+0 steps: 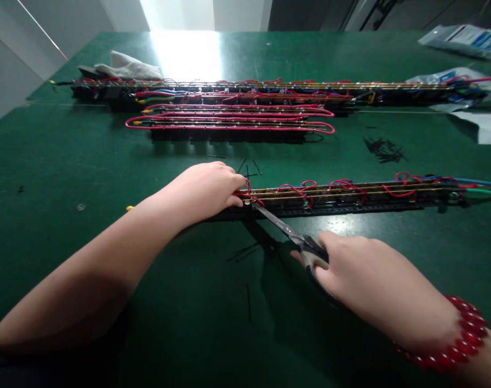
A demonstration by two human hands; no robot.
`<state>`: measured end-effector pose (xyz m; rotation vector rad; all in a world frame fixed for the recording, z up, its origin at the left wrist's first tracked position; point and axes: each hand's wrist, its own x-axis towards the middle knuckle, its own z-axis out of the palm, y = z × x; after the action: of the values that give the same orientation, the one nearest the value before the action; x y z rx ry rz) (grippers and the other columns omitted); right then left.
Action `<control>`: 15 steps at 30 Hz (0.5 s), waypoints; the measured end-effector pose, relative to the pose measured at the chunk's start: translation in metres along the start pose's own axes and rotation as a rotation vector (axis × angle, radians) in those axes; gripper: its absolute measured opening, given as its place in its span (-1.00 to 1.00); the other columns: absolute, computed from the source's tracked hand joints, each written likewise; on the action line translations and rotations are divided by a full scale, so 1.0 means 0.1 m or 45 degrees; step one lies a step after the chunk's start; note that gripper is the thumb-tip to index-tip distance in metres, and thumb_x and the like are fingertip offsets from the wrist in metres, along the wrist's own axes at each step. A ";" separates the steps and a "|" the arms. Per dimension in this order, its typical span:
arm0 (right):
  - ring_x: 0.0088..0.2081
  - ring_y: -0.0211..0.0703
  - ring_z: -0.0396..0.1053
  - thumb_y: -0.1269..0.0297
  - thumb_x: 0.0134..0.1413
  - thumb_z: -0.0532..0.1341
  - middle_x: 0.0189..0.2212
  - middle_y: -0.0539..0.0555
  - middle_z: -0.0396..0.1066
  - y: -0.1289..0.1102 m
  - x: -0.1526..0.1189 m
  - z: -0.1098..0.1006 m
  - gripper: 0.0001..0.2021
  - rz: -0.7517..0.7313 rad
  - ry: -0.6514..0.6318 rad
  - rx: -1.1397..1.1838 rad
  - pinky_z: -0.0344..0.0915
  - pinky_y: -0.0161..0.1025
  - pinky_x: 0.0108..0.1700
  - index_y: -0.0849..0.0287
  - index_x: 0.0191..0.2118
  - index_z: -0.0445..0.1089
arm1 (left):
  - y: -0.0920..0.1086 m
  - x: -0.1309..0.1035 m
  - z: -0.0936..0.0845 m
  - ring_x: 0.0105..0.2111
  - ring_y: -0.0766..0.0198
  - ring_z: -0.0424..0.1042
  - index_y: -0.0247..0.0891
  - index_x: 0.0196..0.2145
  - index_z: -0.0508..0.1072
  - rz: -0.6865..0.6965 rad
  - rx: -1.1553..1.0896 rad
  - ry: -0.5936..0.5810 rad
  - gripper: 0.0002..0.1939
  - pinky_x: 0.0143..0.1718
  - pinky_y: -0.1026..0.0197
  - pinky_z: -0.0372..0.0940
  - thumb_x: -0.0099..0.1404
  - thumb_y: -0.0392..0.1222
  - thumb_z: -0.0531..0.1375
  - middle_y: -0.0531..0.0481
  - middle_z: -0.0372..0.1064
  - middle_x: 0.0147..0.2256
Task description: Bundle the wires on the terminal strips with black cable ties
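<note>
A long black strip (334,200) with brass-coloured rails and looped red wires lies across the middle of the head view. My left hand (218,188) is over its left part, with thumb and fingers pinched on a red wire (251,197). My right hand (342,264) grips scissors (305,245) by their grey and black handles. The scissor tips touch or nearly touch the strip just right of my left fingertips; whether something lies between the blades is too small to tell. A red bead bracelet (467,334) circles my right wrist.
More wired strips (229,116) lie further back on the green table (87,161). A pile of small black pieces (385,150) sits at the right, and several thin black pieces are scattered near my hands. Plastic bags (465,40) and a grey cloth (128,66) are at the back.
</note>
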<state>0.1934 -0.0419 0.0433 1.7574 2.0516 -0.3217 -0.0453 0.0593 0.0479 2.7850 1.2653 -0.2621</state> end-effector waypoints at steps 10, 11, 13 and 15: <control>-0.46 0.18 0.52 0.11 0.16 0.07 -0.48 0.20 0.55 0.05 -0.19 -0.05 -0.80 0.104 -0.095 -0.103 -0.13 -0.18 -0.51 0.07 -0.39 0.29 | 0.00 0.02 -0.03 -0.12 0.09 0.52 -0.22 -0.17 0.54 -0.008 -0.012 -0.059 -0.74 -0.18 0.18 0.31 0.39 0.00 0.19 -0.03 0.54 -0.21; -0.47 0.17 0.52 0.12 0.15 0.07 -0.48 0.20 0.55 0.05 -0.19 -0.04 -0.81 0.108 -0.097 -0.105 -0.13 -0.19 -0.51 0.07 -0.39 0.29 | -0.01 0.02 -0.03 -0.12 0.09 0.52 -0.22 -0.17 0.54 -0.009 -0.009 -0.062 -0.74 -0.18 0.18 0.31 0.39 0.01 0.18 -0.04 0.54 -0.21; -0.48 0.16 0.52 0.14 0.14 0.07 -0.49 0.20 0.55 0.05 -0.18 -0.03 -0.82 0.111 -0.085 -0.113 -0.12 -0.19 -0.52 0.08 -0.39 0.29 | 0.00 0.01 -0.03 -0.13 0.08 0.52 -0.22 -0.17 0.54 -0.017 0.006 -0.055 -0.73 -0.18 0.17 0.32 0.39 0.01 0.17 -0.04 0.55 -0.21; -0.47 0.16 0.52 0.13 0.15 0.07 -0.50 0.19 0.55 0.04 -0.16 -0.01 -0.81 0.100 -0.066 -0.112 -0.12 -0.19 -0.51 0.08 -0.39 0.29 | 0.03 -0.01 -0.04 -0.14 0.06 0.53 -0.22 -0.19 0.54 -0.039 0.034 -0.031 -0.72 -0.20 0.15 0.32 0.39 0.01 0.17 -0.05 0.55 -0.22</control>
<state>0.1992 -0.0550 0.0524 1.7529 1.9251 -0.2470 -0.0435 0.0572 0.0518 2.7774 1.3093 -0.3159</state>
